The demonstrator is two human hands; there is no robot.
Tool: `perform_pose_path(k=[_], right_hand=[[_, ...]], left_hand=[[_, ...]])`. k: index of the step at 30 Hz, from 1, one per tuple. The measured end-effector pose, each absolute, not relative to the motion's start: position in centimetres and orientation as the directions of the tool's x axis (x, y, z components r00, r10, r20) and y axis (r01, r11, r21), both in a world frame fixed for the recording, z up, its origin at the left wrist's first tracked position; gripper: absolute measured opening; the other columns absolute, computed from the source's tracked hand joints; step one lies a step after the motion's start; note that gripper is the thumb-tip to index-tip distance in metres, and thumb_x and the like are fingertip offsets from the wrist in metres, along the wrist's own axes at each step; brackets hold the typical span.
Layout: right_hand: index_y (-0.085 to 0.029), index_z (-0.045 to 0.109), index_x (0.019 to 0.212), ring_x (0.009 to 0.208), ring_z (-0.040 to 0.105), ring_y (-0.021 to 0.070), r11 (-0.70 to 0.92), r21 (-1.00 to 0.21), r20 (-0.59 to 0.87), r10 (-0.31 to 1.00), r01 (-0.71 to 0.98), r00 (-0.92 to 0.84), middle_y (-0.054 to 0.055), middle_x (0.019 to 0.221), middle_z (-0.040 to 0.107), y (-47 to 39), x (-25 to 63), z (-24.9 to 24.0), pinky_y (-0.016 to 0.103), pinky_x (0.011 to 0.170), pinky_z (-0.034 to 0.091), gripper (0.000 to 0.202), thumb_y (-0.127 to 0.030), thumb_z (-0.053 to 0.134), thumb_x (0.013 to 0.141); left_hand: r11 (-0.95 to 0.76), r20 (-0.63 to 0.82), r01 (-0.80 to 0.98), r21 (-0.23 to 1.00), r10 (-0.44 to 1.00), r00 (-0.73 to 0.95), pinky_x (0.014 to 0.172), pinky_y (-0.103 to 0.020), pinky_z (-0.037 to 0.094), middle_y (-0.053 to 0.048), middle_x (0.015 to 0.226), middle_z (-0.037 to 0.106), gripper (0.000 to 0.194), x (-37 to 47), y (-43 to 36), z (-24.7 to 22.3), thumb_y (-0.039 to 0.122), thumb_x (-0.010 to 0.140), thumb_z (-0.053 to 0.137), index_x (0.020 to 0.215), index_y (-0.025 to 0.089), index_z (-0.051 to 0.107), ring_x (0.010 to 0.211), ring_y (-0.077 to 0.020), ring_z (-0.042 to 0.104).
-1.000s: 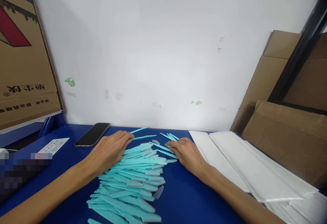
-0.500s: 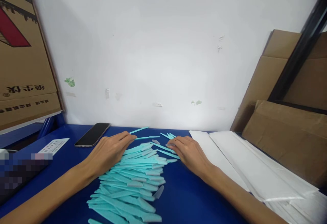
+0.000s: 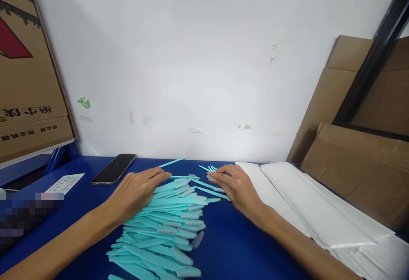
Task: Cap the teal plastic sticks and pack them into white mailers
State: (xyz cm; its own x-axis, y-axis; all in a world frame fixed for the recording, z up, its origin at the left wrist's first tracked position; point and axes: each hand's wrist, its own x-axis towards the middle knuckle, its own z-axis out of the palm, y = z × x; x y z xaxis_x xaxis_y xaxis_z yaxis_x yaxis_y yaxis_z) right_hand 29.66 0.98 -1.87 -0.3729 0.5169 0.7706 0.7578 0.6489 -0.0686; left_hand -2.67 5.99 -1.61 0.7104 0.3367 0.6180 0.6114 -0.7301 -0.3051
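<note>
My left hand [image 3: 140,190] pinches a thin turquoise eyebrow razor [image 3: 180,177] by its handle end, its blade end pointing right. Fingers pressed together, my right hand [image 3: 234,186] holds a small clear blade cap [image 3: 210,177], partly hidden by the fingertips. A large pile of turquoise razors [image 3: 166,224], many with clear caps on their wide ends, lies below and between the hands. Just behind the held razor's tip is a loose clear cap [image 3: 193,176]; another clear cap [image 3: 197,240] lies right of the pile. Several razors [image 3: 209,186] lie near my right fingertips.
On the blue table [image 3: 236,237], a phone [image 3: 115,169] and a printed card [image 3: 67,183] lie to the left. White flat packets [image 3: 306,203] are stacked at the right, beside cardboard [image 3: 354,173]. A carton [image 3: 32,71] stands at the far left. A white wall [image 3: 191,58] closes the back.
The razor in my left hand has dipped slightly, its tip now in front of the loose cap. My right hand has lifted a little and its fingers have turned around the cap.
</note>
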Motion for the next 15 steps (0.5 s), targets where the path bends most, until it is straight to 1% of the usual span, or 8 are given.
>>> perform_pose_path(k=[4,7,10,15], right_hand=[[-0.025,0.074,0.108,0.085,0.067,0.0188,0.69,-0.153,0.805,0.503,0.707,-0.316,0.002,0.096,0.077,0.6,29.4,-1.6,0.034,0.078,0.044,0.015,-0.022,0.063,0.098],[-0.026,0.076,0.101,0.084,0.069,0.0188,0.69,-0.235,0.817,0.522,0.684,-0.246,-0.001,0.092,0.079,0.2,28.8,-1.5,0.035,0.08,0.046,0.011,-0.021,0.07,0.094],[-0.028,0.077,0.097,0.082,0.069,0.0191,0.677,-0.309,0.812,0.554,0.668,-0.186,-0.004,0.09,0.08,-0.2,28.2,-1.5,0.035,0.079,0.047,0.012,-0.02,0.075,0.089],[-0.029,0.077,0.093,0.081,0.069,0.0198,0.685,-0.362,0.803,0.574,0.633,-0.161,-0.004,0.088,0.08,-0.5,27.6,-1.6,0.037,0.078,0.048,0.013,-0.018,0.077,0.087]], left_hand=[[-0.748,0.608,0.602,-0.281,0.346,0.715,0.059,-0.025,0.048,-0.004,0.107,0.074,0.051,-2.6,5.8,-1.5,-0.004,0.087,0.034,0.123,0.024,0.057,0.087,-0.0194,0.074],[-0.763,0.618,0.588,-0.267,0.333,0.712,0.06,-0.025,0.048,-0.003,0.106,0.074,0.045,-2.3,5.5,-1.4,0.0,0.091,0.035,0.123,0.024,0.056,0.087,-0.0193,0.074],[-0.782,0.617,0.572,-0.246,0.329,0.715,0.061,-0.024,0.048,-0.002,0.103,0.075,0.038,-1.9,5.0,-1.1,0.004,0.096,0.037,0.122,0.025,0.056,0.085,-0.0179,0.074],[-0.813,0.614,0.542,-0.213,0.32,0.721,0.06,-0.022,0.047,0.0,0.101,0.074,0.031,-1.4,4.3,-0.6,0.008,0.1,0.039,0.121,0.024,0.056,0.079,-0.0146,0.073]])
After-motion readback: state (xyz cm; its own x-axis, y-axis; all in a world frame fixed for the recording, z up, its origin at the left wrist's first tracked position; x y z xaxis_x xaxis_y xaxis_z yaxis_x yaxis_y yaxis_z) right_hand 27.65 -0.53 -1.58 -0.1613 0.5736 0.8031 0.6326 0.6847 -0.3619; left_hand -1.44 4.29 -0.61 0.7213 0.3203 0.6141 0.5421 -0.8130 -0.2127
